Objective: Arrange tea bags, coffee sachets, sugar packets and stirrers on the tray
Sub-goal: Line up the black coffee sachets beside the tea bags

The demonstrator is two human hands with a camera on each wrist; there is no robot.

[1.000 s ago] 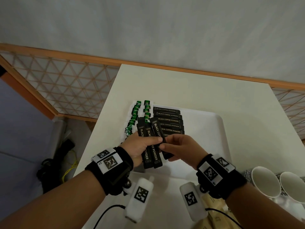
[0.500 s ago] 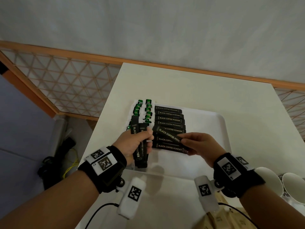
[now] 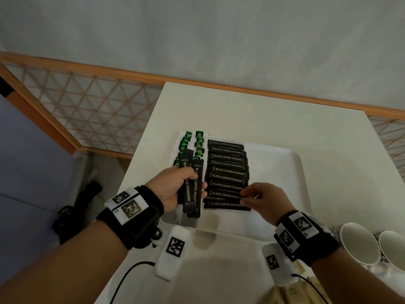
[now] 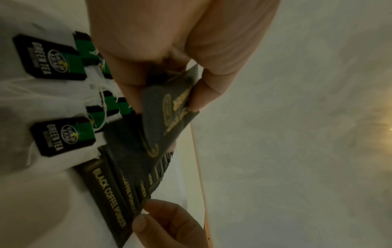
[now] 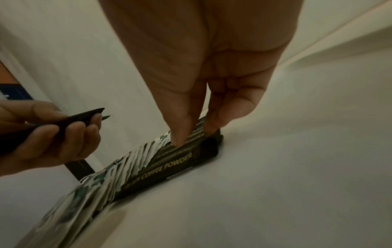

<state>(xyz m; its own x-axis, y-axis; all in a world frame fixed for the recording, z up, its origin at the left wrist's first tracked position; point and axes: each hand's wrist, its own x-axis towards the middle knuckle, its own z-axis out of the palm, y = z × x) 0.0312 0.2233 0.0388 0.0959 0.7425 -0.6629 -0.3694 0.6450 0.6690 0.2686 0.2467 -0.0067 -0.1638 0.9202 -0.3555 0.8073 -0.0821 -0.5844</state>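
A white tray (image 3: 285, 172) carries two columns of green tea bags (image 3: 199, 137) at its left. Beside them lies a column of black coffee sachets (image 3: 228, 165). My left hand (image 3: 173, 185) hovers over the tray's left part and grips a small bundle of coffee sachets (image 3: 192, 194) pointing away from me. My right hand (image 3: 260, 196) pinches the right end of the nearest sachet (image 3: 223, 204) in the column, flat on the tray. The right wrist view shows thumb and finger of my right hand (image 5: 195, 134) pressing down on that sachet (image 5: 169, 169). In the left wrist view, the bundle (image 4: 167, 117) hangs above the tea bags (image 4: 53, 57).
Two white paper cups (image 3: 359, 244) stand at the near right of the white table (image 3: 241, 110). Brown packets (image 3: 291, 292) lie at the bottom right. A lattice screen (image 3: 87, 110) stands left of the table, whose left edge runs close to the tray.
My right hand pulled one sachet from the left hand's bundle, carried it right and laid it at the near end of the column. The left hand drew slightly left with the rest.
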